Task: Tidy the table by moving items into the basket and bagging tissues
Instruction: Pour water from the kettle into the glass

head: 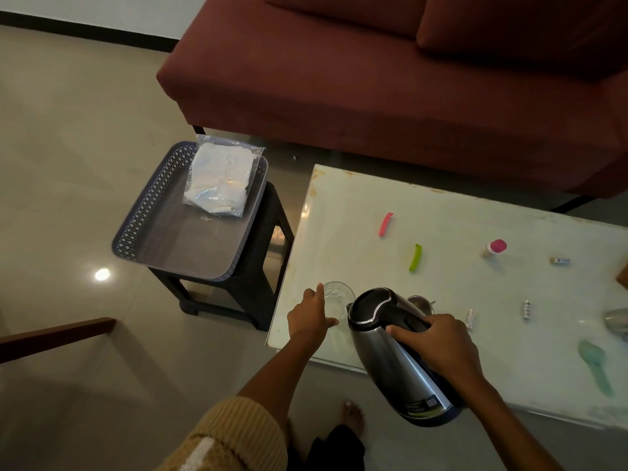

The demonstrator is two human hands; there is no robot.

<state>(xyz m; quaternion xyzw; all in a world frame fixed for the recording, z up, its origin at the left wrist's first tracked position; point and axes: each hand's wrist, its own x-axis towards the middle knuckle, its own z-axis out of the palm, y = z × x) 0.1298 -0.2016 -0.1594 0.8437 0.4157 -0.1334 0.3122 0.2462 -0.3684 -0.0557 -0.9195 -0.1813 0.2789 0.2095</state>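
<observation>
At the near edge of the table (pixel 367 205) the right hand (pixel 438 345) grips the handle of the tilted steel kettle (pixel 387 362), the left hand (pixel 310 317) clasps a clear glass (pixel 338 297) by its spout, and beyond, the basket (pixel 170 246) on a stool (pixel 268 260) holds the bagged tissues (pixel 219 180).

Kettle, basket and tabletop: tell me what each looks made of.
Kettle: probably brushed steel, by its grey sheen; lid and handle look glossy black plastic. Basket: likely matte blue-grey plastic, given moulded lattice walls. Tabletop: seemingly glass, glossy, with light reflections.
</observation>
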